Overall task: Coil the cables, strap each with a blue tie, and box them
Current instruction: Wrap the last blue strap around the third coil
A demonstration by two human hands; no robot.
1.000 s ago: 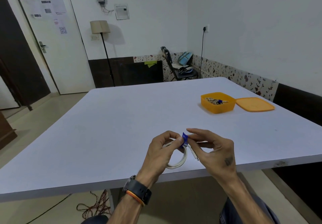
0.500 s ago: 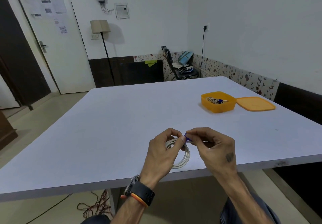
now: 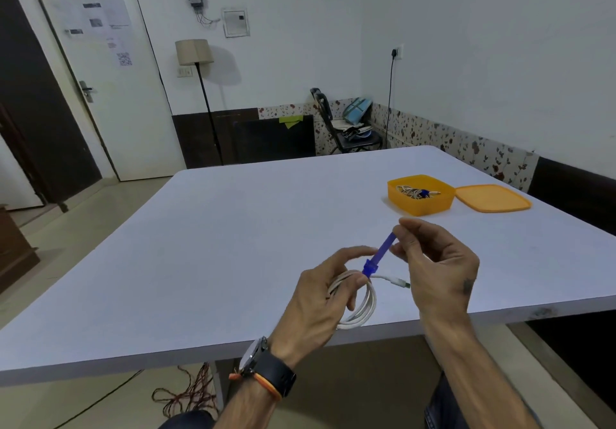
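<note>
Left hand (image 3: 320, 298) held the coiled white cable (image 3: 361, 308) just above the near edge of the tabletop (image 3: 206, 245), fingers (image 3: 358, 253) curled round the bundle at its top. Right hand (image 3: 433, 272) pinched the free tail of the blue tie (image 3: 380, 255) between thumb and fingertips, the other fingers loosely bent.

Key geometry: the tie's long axis ran diagonally, from its buckle seated on top of the coil up and away to the right, toward the right hand. Tail looked threaded through the buckle and pulled out fairly straight. My read: cinching step, not yet snug. Pull direction should stay along that same axis; the left hand was the anchor and the right hand the one to do the pulling.

One cable end with its connector (image 3: 401, 283) stuck out of the coil to the right, just under the right hand. It might slip loose if the tie isn't tightened enough.

Orange box (image 3: 420, 203) sat farther back on the right, well apart from both hands and nearer the right one. It already had one strapped coil inside. Its lid (image 3: 492, 198) lay flat just beside it, on the far-right side. Boxing this coil is left to do.
</note>
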